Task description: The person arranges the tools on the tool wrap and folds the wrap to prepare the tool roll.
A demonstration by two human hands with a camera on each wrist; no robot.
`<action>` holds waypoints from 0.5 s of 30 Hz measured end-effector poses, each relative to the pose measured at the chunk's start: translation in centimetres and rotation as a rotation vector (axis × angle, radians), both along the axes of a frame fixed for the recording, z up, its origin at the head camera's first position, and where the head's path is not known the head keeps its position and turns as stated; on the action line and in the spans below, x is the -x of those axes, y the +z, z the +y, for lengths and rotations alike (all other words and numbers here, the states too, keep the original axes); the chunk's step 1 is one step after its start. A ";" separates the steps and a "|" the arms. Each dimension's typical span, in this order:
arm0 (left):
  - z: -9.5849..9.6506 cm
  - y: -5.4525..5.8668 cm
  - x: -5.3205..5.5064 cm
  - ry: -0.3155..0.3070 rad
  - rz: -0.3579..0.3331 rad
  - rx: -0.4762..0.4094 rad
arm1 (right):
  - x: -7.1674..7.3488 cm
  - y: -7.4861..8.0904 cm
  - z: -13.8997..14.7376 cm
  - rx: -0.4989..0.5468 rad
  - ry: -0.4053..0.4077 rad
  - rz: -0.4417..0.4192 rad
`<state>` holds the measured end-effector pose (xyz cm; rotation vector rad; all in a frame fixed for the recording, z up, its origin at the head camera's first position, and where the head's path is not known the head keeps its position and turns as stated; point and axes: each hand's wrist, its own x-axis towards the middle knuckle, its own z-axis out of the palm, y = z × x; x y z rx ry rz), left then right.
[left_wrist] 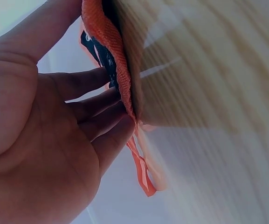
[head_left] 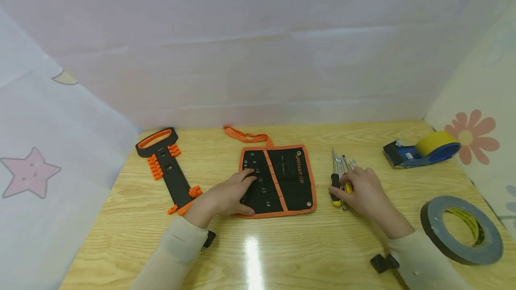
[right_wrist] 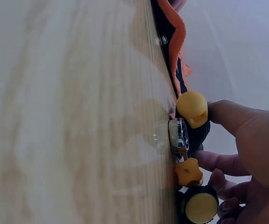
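Observation:
A black tool pouch (head_left: 296,178) with orange edging and printed numbers lies flat on the table. My left hand (head_left: 231,194) rests on its left side, fingers extended over the numbered pockets, thumb by the lower edge. The left wrist view has the fingertips touching the pouch's orange edge (left_wrist: 120,70). Right of the pouch, my right hand (head_left: 363,189) pinches a black-and-yellow screwdriver (right_wrist: 192,109) between thumb and fingers. Beside it lie a shiny wrench (right_wrist: 178,135), a small yellow-handled tool (right_wrist: 189,171) and another black-and-yellow screwdriver (right_wrist: 202,207); the hand partly hides these in the head view.
A black-and-orange rack (head_left: 175,178) with a loop handle lies at the left. At the right stand a blue tape dispenser (head_left: 415,158) with yellow tape and a large grey tape roll (head_left: 488,236). An orange strap (head_left: 246,136) extends behind the pouch. Fabric walls enclose the table.

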<state>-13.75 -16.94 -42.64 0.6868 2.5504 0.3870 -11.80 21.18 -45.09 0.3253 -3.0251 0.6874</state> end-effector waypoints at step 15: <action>-0.1 -0.3 0.1 0.016 -0.002 -0.009 | 0.1 -0.6 -0.8 -0.012 -0.023 0.003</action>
